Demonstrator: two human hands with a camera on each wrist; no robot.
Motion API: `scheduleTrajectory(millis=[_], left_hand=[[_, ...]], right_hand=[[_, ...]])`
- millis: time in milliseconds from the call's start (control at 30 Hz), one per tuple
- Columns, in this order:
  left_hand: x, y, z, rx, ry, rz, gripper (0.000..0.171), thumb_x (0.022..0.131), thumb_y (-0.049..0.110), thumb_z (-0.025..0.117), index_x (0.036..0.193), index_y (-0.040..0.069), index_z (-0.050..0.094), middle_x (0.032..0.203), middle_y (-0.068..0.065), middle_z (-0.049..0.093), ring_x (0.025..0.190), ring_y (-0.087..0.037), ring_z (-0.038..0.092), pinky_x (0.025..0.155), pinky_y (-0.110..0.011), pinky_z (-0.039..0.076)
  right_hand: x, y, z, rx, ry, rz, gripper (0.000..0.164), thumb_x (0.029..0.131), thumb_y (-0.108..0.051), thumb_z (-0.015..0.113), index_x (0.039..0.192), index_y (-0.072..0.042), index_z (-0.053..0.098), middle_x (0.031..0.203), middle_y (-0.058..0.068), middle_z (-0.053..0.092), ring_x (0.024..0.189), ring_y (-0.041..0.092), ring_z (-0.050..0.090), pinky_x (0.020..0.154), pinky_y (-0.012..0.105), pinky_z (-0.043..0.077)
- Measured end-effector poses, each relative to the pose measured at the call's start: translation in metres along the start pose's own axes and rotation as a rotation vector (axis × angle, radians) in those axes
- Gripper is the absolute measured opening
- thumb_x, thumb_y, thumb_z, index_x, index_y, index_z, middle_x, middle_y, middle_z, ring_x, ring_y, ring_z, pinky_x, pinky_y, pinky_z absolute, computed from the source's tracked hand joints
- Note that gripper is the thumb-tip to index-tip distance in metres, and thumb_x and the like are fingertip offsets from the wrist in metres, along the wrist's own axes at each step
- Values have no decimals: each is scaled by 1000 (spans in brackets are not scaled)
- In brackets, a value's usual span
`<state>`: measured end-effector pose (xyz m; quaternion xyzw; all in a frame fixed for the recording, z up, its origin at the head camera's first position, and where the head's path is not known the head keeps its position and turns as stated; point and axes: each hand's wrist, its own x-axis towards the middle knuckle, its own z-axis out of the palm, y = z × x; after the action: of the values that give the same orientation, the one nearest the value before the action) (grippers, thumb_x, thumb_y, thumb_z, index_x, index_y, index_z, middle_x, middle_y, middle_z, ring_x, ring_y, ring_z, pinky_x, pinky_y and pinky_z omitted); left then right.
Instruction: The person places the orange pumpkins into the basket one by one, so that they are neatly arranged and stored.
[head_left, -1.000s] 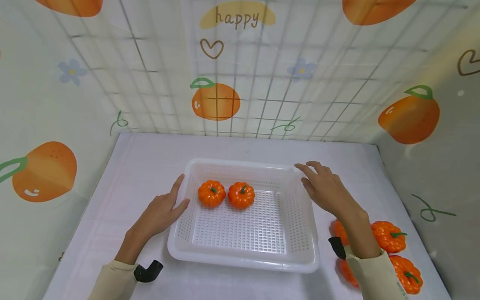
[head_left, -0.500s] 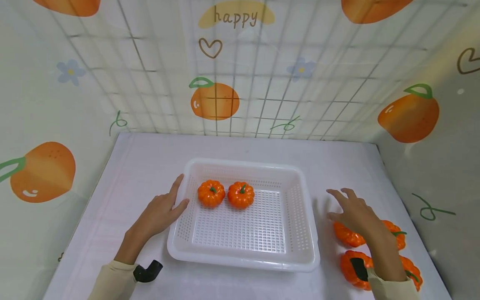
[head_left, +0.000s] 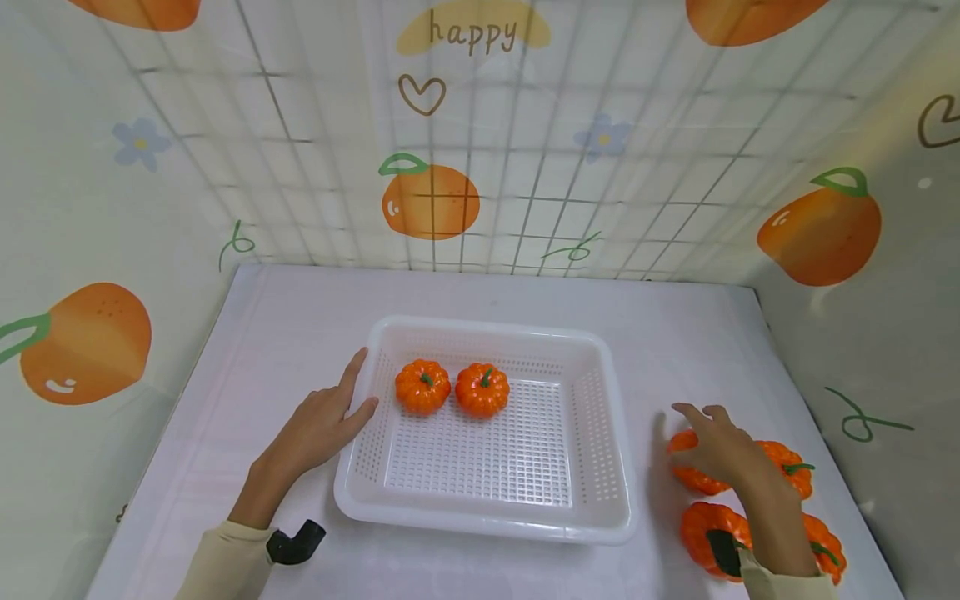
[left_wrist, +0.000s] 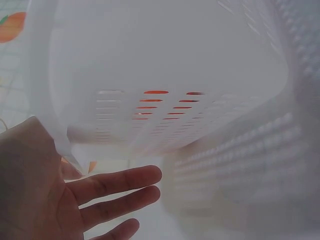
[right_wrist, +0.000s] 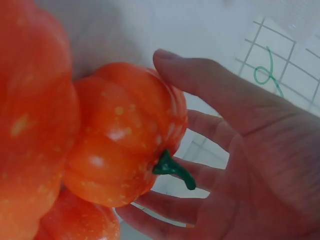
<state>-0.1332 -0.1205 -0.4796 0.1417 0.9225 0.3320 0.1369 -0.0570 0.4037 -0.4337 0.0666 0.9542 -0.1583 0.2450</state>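
A white plastic basket (head_left: pixel 487 524) with perforated walls holds two small orange pumpkins, the left pumpkin (head_left: pixel 422 390) and the right pumpkin (head_left: pixel 482 393). At its left rim, my left hand (head_left: pixel 318 425) rests its thumb and forefinger. The left wrist view shows straight fingers (left_wrist: pixel 127 182) beside the basket's outer wall. Over on the right, my right hand (head_left: pixel 723 450) hovers spread around another pumpkin (right_wrist: pixel 125 135) with a green stem. Thumb and fingers lie on opposite sides of that pumpkin, with space before the palm; whether they touch it I cannot tell.
More pumpkins crowd my right forearm: a near-left pumpkin (head_left: pixel 705 529), a near-right pumpkin (head_left: pixel 825 546) and a far-right pumpkin (head_left: pixel 786 467). A white cloth covers the table (head_left: pixel 285 325). A printed curtain (head_left: pixel 315 167) closes off the back and sides.
My right hand has left the basket's far right corner and moved right and towards me, down to the pumpkins. The left hand and basket have stayed put.
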Motion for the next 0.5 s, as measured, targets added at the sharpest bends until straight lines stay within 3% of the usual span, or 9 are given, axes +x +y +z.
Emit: scheduleTrajectory(millis=[200,500], left_hand=[[0,1,-1,10,-3,6,78,101,38,53,162,23,5,119,-19,66,70,-18,65,61,-35,59],[-1,2,-1,1,-7,-5,78,101,38,54,161,25,5,114,-17,67,68,-16,64,58,-33,59]], right_hand=[[1,4,1,13,-2,-3,84,85,-29,78,148,2,33,130,44,29,106,60,49,79,66,51],[1,4,3,29,-62,52,79,84,-28,79,142,6,38,124,44,32,102,51,51,77,58,54]])
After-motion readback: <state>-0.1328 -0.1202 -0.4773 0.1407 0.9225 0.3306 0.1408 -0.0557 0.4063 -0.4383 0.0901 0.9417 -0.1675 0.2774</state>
